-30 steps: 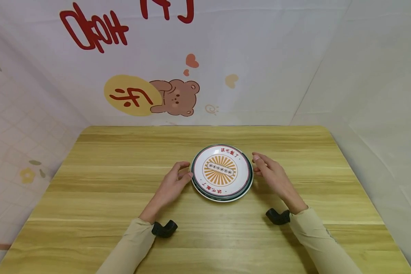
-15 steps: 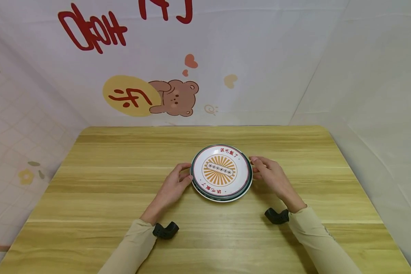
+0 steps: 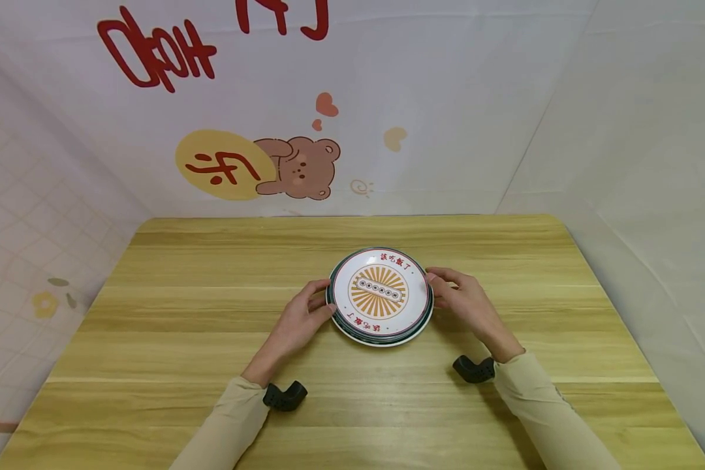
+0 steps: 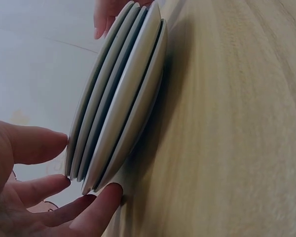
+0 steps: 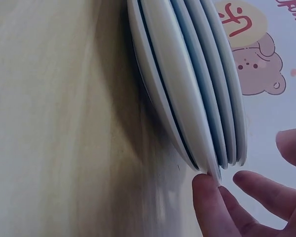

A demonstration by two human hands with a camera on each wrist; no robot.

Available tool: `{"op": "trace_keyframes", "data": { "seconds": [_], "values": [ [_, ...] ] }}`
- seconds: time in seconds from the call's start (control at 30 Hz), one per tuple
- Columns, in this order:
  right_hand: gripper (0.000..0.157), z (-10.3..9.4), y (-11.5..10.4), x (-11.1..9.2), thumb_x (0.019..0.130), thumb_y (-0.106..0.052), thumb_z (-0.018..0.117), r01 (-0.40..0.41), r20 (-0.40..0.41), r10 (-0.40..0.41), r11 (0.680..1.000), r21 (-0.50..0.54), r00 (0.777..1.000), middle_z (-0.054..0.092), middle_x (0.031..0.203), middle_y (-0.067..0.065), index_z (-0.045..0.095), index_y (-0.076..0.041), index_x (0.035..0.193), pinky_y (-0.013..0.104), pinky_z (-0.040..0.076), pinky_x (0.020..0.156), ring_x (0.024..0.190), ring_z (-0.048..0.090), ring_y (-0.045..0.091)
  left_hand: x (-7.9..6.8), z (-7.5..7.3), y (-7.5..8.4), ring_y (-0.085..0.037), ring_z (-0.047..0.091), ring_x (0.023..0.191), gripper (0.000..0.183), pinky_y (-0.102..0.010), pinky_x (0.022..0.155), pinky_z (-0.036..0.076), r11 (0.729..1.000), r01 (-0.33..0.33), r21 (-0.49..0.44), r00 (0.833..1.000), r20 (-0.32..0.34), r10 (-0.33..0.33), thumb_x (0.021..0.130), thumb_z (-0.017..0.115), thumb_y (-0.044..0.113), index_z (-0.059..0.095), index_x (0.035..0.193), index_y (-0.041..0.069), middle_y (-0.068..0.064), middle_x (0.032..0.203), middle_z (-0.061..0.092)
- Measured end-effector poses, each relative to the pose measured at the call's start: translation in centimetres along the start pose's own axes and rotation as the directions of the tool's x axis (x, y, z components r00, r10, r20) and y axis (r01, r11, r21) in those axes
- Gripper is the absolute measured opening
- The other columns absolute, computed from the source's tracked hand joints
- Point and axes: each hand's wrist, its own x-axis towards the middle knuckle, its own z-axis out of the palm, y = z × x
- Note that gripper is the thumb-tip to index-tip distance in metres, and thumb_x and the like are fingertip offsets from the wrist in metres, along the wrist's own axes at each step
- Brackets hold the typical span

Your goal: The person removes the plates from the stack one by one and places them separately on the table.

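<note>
A stack of several round plates (image 3: 378, 294) rests on the wooden table. The top plate is white, with red lettering and a yellow sunburst; green bands show at the rims below. My left hand (image 3: 298, 320) reaches the stack's left side. In the left wrist view its thumb (image 4: 42, 144) touches the top plate's edge, while the other fingers (image 4: 106, 207) lie at and below the lower rims. My right hand (image 3: 467, 303) is at the right side. In the right wrist view one fingertip (image 5: 205, 185) touches a lower rim, while the thumb (image 5: 292, 147) appears apart from the plates.
The wooden table (image 3: 352, 405) extends around the stack and meets a pale printed wall cloth (image 3: 458, 98) at the back. A cartoon bear (image 3: 305, 168) is printed there. Black wrist pieces (image 3: 284, 396) sit by both cuffs.
Both hands have closed in on the stack. The right thumb has come to the right rim, and the left thumb has moved slightly inward. The top plate has shifted very slightly right.
</note>
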Motion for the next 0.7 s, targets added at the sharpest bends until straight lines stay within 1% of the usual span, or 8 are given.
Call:
{"op": "trace_keyframes", "data": {
  "seconds": [0.1, 0.2, 0.3, 0.43, 0.53, 0.7],
  "values": [
    [0.055, 0.07, 0.02, 0.04, 0.106, -0.035, 0.061, 0.025, 0.001, -0.025, 1.0, -0.017, 1.0, 0.059, 0.139, 0.024, 0.055, 0.001, 0.147, 0.04, 0.062, 0.091, 0.111, 0.07, 0.033, -0.02, 0.04, -0.1, -0.034, 0.053, 0.137, 0.054, -0.045, 0.111, 0.048, 1.0, 0.002, 0.001, 1.0, 0.009, -0.002, 0.102, 0.062, 0.004, 0.044, 0.153, 0.001, -0.026, 0.149, 0.052],
    [0.055, 0.14, 0.05, 0.08, 0.104, -0.033, 0.064, 0.051, -0.002, -0.051, 0.998, -0.042, 0.999, 0.058, 0.138, 0.024, 0.055, 0.001, 0.146, 0.041, 0.063, 0.088, 0.115, 0.067, 0.036, -0.08, 0.05, -0.08, -0.031, 0.06, 0.13, 0.057, -0.039, 0.106, 0.051, 1.0, 0.011, 0.017, 1.0, 0.011, -0.011, 0.102, 0.063, 0.006, 0.043, 0.155, 0.003, -0.025, 0.143, 0.057],
    [0.055, 0.17, 0.16, 0.24, 0.102, -0.033, 0.067, 0.058, -0.009, -0.059, 0.995, -0.082, 0.998, 0.06, 0.132, 0.024, 0.057, 0.0, 0.145, 0.04, 0.063, 0.086, 0.114, 0.067, 0.037, -0.19, 0.03, -0.07, -0.03, 0.064, 0.124, 0.057, -0.037, 0.101, 0.053, 0.999, 0.013, 0.045, 1.0, 0.005, -0.014, 0.102, 0.064, 0.009, 0.044, 0.156, 0.006, -0.023, 0.138, 0.061],
    [0.051, 0.27, 0.28, 0.6, 0.101, -0.034, 0.069, 0.063, -0.038, -0.07, 0.986, -0.152, 0.997, 0.065, 0.122, 0.019, 0.062, -0.002, 0.14, 0.037, 0.063, 0.081, 0.107, 0.069, 0.031, -0.22, 0.04, -0.18, -0.03, 0.064, 0.123, 0.057, -0.039, 0.101, 0.054, 0.998, 0.016, 0.065, 1.0, -0.005, -0.016, 0.102, 0.065, 0.01, 0.045, 0.156, 0.007, -0.022, 0.139, 0.061],
    [0.047, 0.34, 0.32, 0.8, 0.1, -0.032, 0.07, 0.077, -0.061, -0.09, 0.978, -0.191, 0.994, 0.066, 0.112, 0.017, 0.066, -0.002, 0.136, 0.032, 0.061, 0.076, 0.101, 0.07, 0.028, -0.17, 0.07, -0.28, -0.03, 0.064, 0.125, 0.057, -0.041, 0.102, 0.053, 0.997, 0.018, 0.068, 1.0, -0.007, -0.018, 0.102, 0.065, 0.01, 0.045, 0.156, 0.008, -0.022, 0.14, 0.06],
    [0.041, 0.38, 0.24, 0.96, 0.098, -0.027, 0.073, 0.09, -0.08, -0.111, 0.968, -0.236, 0.991, 0.066, 0.102, 0.012, 0.07, -0.002, 0.13, 0.023, 0.055, 0.066, 0.096, 0.068, 0.026, -0.25, 0.09, -0.25, -0.03, 0.064, 0.124, 0.057, -0.039, 0.101, 0.053, 0.998, 0.007, 0.064, 1.0, -0.006, -0.007, 0.102, 0.065, 0.009, 0.044, 0.156, 0.007, -0.023, 0.138, 0.062]
  ]
}}
